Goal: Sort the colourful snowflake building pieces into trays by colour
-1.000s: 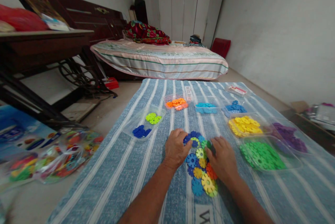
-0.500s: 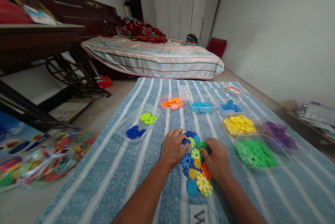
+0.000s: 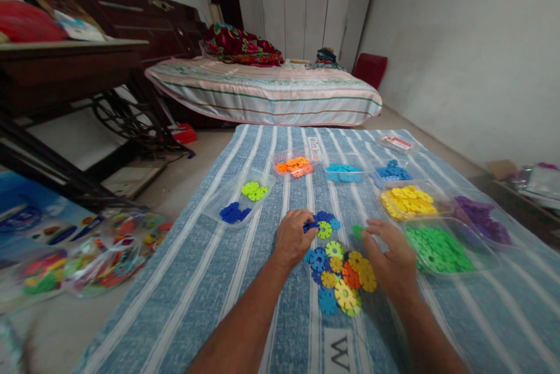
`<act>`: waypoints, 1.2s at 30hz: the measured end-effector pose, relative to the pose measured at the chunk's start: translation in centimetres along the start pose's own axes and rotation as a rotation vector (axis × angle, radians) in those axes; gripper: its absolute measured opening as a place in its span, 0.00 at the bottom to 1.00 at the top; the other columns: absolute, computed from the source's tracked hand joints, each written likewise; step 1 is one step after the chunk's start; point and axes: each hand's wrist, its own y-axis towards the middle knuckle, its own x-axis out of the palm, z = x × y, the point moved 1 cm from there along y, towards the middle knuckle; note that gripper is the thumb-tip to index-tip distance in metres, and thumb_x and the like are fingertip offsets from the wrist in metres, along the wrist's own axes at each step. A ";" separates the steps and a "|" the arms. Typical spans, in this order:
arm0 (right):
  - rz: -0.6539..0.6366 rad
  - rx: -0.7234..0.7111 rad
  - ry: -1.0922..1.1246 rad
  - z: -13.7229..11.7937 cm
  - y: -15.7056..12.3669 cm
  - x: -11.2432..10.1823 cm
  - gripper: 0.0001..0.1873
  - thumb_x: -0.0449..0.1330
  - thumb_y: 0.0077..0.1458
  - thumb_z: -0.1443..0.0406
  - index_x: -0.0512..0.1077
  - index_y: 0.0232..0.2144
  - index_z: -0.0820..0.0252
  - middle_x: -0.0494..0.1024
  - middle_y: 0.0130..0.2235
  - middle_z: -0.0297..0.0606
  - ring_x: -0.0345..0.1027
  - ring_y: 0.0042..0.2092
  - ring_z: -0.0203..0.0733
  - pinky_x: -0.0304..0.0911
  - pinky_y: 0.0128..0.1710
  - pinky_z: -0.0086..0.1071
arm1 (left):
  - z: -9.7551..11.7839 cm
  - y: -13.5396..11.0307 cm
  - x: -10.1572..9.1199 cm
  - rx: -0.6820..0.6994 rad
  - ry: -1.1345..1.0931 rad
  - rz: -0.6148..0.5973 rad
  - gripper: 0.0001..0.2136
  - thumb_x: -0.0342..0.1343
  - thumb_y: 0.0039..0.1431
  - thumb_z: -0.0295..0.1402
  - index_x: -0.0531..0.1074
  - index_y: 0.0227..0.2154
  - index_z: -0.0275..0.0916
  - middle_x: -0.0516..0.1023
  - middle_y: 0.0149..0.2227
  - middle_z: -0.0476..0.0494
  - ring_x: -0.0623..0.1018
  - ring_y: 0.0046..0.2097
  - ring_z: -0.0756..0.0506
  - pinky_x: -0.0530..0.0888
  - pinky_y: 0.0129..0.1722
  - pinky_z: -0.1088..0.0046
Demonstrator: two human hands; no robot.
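Observation:
My left hand [image 3: 295, 240] is closed at the upper left of the toothed plastic discs, its thumb and fingers pinching a dark blue disc [image 3: 310, 225]. Beside that disc lie a lime disc [image 3: 324, 230] and a light blue disc [image 3: 335, 223]. My right hand [image 3: 391, 251] pinches a green disc [image 3: 359, 231] between thumb and fingers, to the right of these pieces. Below both hands spreads a larger group of blue, yellow, lime and orange discs, with an orange disc [image 3: 350, 275] near its middle. Whether the discs interlock or only overlap, I cannot tell.
Clear tubs of sorted discs stand around: green [image 3: 440, 248], yellow [image 3: 409, 202], purple [image 3: 481, 219], blue [image 3: 392, 171], light blue [image 3: 343, 173], orange [image 3: 294, 166]. A tub [image 3: 219, 205] at left holds lime and dark blue discs. Bagged toys [image 3: 100, 263] lie on the floor.
My right hand has moved right, away from the lime discs, carrying the green disc and uncovering yellow discs. My left hand keeps its place by the blue disc. The whole view has shifted slightly.

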 end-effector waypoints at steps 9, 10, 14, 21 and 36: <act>0.152 0.024 -0.540 4.7 0.9 -6.1 0.09 0.55 0.53 0.63 0.71 0.33 0.62 0.77 0.32 0.43 0.70 0.36 0.48 0.63 0.40 0.41 | 0.0 0.2 0.1 -0.053 0.012 -0.002 0.05 0.55 0.49 0.27 0.71 0.31 0.40 0.76 0.36 0.47 0.72 0.42 0.45 0.68 0.46 0.66; 0.140 0.025 -0.505 4.4 0.6 -6.1 0.09 0.54 0.54 0.62 0.71 0.34 0.61 0.76 0.33 0.43 0.70 0.37 0.48 0.64 0.41 0.41 | -0.1 0.2 0.2 -0.050 0.016 -0.001 0.06 0.55 0.49 0.26 0.71 0.32 0.40 0.76 0.36 0.47 0.72 0.42 0.45 0.68 0.46 0.66; -0.028 -0.026 -0.210 1.9 -1.3 -4.4 0.09 0.54 0.55 0.62 0.72 0.34 0.59 0.76 0.36 0.42 0.70 0.41 0.44 0.65 0.45 0.40 | -0.4 0.2 0.4 -0.039 0.023 -0.004 0.07 0.53 0.50 0.26 0.72 0.32 0.41 0.76 0.36 0.47 0.72 0.42 0.45 0.68 0.46 0.66; -0.427 -0.019 -0.119 1.5 -4.3 -2.7 0.17 0.59 0.50 0.57 0.72 0.42 0.57 0.73 0.48 0.44 0.62 0.54 0.51 0.62 0.52 0.49 | -0.4 0.2 0.4 -0.028 0.033 0.004 0.08 0.51 0.50 0.24 0.72 0.32 0.41 0.77 0.36 0.48 0.72 0.42 0.46 0.68 0.45 0.67; -0.498 0.131 -0.015 2.2 -4.5 -3.0 0.09 0.60 0.49 0.59 0.73 0.32 0.57 0.74 0.45 0.43 0.68 0.47 0.47 0.65 0.48 0.43 | -0.4 0.3 0.5 -0.034 0.024 0.002 0.08 0.51 0.50 0.25 0.72 0.31 0.41 0.77 0.36 0.48 0.72 0.42 0.46 0.68 0.46 0.66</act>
